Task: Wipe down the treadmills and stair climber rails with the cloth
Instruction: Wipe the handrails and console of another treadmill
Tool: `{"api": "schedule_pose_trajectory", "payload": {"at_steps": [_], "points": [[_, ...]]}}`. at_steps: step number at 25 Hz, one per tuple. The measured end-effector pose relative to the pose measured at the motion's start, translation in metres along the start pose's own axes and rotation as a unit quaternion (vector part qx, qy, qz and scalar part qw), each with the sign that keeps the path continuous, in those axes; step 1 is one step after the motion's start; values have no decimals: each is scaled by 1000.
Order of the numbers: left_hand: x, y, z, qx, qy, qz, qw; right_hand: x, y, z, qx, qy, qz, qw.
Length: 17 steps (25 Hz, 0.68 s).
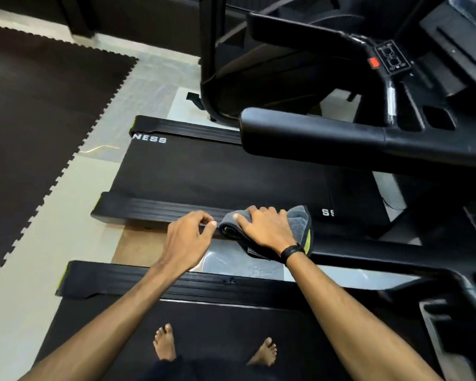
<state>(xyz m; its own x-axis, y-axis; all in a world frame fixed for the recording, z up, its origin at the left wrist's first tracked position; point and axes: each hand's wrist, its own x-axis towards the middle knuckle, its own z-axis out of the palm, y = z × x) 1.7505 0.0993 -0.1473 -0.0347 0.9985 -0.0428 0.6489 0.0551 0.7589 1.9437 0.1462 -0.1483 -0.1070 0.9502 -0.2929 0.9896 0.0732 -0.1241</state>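
Note:
A grey cloth [300,218] with a yellow-green edge lies folded on the black side rail [154,207] of the treadmill in front of me. My right hand [267,229] lies on top of the cloth and grips it, thumb round its left end, and a black band circles the wrist. My left hand [188,237] is just left of the cloth with fingers loosely curled, fingertips at the rail's near edge, holding nothing. That treadmill's belt [217,169] stretches beyond the rail. A padded black handrail [313,136] juts out above it from the right.
I stand barefoot [164,342] on a second treadmill, whose side rail [138,279] crosses below my arms. A console with buttons [393,57] sits upper right. A dark interlocking foam mat [39,105] covers the floor at left, with pale tiles [52,229] between.

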Motion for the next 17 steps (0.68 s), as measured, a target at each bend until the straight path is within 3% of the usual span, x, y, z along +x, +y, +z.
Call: {"api": "schedule_pose_trajectory", "payload": {"at_steps": [5,11,14,17], "points": [[45,16,2,-6,-90,55,994,-28,-29,14,-66,133,37,988],[72,31,25,89,-189,83,974,-30,-35,24,16,240,99,966],[81,27,33,76,-230,86,966,-33,-44,36,80,321,132,934],[93,28,39,46,-306,99,946,-32,-61,49,128,419,204,875]]}}
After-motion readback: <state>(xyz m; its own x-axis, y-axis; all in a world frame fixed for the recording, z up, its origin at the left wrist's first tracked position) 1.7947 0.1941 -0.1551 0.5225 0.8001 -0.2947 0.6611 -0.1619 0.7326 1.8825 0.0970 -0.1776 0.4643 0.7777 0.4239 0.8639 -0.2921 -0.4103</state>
